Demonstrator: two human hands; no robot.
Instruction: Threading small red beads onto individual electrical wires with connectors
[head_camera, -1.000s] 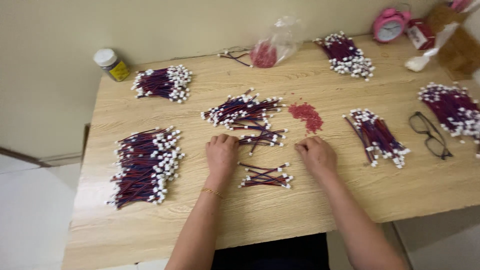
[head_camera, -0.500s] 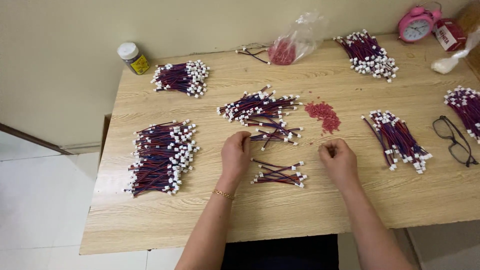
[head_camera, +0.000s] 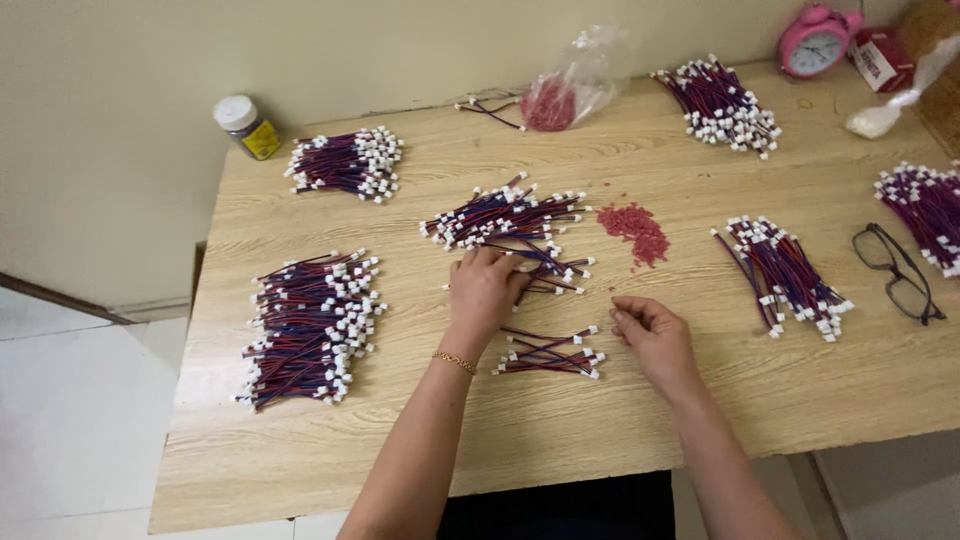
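Observation:
My left hand (head_camera: 485, 288) rests on the near edge of a loose pile of red-and-blue wire leads with white plugs (head_camera: 505, 215) in the middle of the wooden table (head_camera: 560, 440); its fingers pinch a few leads. My right hand (head_camera: 648, 333) lies to the right, fingertips pinched together on something too small to make out. Between the hands lies a small bundle of the same leads (head_camera: 550, 353). A heap of small red pieces (head_camera: 635, 228) sits just beyond my right hand.
More bundles of leads lie at the left (head_camera: 310, 328), back left (head_camera: 348, 163), back right (head_camera: 720, 102), right (head_camera: 785, 273) and far right (head_camera: 925, 210). A plastic bag of red bits (head_camera: 565, 92), a small jar (head_camera: 245, 126), a pink alarm clock (head_camera: 812, 40) and black glasses (head_camera: 895, 270) are also here.
My left hand has reached forward onto the middle pile of leads. My right hand has stayed near the small bundle. The view has shifted left across the table.

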